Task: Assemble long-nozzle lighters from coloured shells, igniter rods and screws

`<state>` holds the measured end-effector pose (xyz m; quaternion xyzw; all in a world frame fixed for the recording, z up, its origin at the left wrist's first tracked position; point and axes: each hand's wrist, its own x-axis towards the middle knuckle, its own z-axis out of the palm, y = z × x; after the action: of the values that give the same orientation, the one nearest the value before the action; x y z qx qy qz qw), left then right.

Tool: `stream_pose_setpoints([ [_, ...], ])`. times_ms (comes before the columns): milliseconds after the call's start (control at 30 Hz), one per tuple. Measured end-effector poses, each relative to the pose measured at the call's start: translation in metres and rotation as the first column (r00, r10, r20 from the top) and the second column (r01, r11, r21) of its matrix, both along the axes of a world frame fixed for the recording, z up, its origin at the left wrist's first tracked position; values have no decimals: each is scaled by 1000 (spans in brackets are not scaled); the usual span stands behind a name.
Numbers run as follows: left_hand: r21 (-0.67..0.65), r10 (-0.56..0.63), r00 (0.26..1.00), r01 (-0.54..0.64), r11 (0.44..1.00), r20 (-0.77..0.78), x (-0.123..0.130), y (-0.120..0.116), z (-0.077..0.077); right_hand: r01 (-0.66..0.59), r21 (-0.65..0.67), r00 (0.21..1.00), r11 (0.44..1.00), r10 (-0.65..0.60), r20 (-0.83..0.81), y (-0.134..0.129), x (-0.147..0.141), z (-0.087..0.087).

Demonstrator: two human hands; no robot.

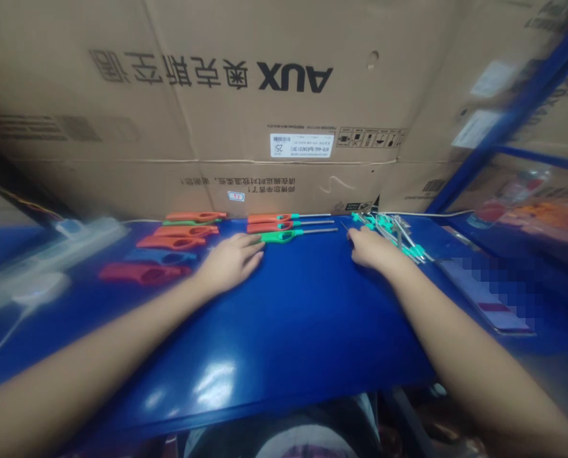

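My left hand (231, 259) rests at the handle end of a green lighter (278, 236) with a metal rod, its fingers curled beside that end. Behind this one lie two red-orange lighters (270, 222) with rods pointing right. My right hand (372, 247) has its fingers pinched at the left edge of a pile of metal rods with teal ends (410, 249); a thin dark tip shows at the fingertips. Left of my left hand, several handles without rods lie in a column: orange (172, 242), green, blue (162, 256) and red (145, 273).
A large cardboard wall (217, 127) stands behind the blue table (303, 318). White power strips (74, 254) and a cable are at the left. On the right lie a flat device (496, 308), a bottle (512, 197) and orange items (551, 219) beyond a blue frame.
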<state>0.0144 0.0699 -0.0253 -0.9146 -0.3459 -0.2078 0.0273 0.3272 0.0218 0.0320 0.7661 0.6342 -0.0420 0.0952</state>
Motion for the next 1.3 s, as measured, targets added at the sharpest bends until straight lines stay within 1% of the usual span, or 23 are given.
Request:
stream_pose_setpoints([
  [333,9,10,998,-9,1000,-59,0,1,0,-15,35,999,999,14,31,0,-4,-6],
  [433,18,17,998,-16,1000,-55,-1,0,0,-38,70,998,997,35,43,0,-4,-8],
  [533,47,24,998,-21,999,-53,0,-7,3,-82,122,996,989,76,57,-3,-9,-9],
  [600,72,14,998,-9,997,-69,1,-14,8,-136,160,990,978,129,57,-6,-17,-9],
  [700,64,1,993,7,998,-121,2,-27,21,-232,191,973,954,229,38,-13,-33,-9],
  [800,31,-3,987,9,999,-160,-8,-36,38,-298,141,953,944,302,-6,-21,-48,-11],
  [900,7,47,981,-47,999,-187,-31,-34,51,-365,71,928,928,369,-48,-28,-56,-14],
  [1000,-41,169,970,-178,983,-174,-57,-21,56,-422,48,903,906,424,-64,-31,-57,-16],
  [1067,-67,267,951,-280,958,-159,-72,-9,56,-440,42,895,897,442,-66,-32,-56,-16],
  [1100,-82,330,932,-344,935,-149,-78,-2,56,-446,40,892,894,448,-65,-31,-55,-16],
  [1167,-75,421,898,-432,899,-129,-89,7,57,-459,38,886,888,461,-59,-31,-54,-16],
  [1233,-90,479,867,-493,865,-138,-100,12,60,-473,38,879,880,475,-52,-31,-54,-15],
  [1300,-134,501,848,-524,841,-172,-108,11,67,-484,39,873,874,485,-43,-32,-54,-16],
])
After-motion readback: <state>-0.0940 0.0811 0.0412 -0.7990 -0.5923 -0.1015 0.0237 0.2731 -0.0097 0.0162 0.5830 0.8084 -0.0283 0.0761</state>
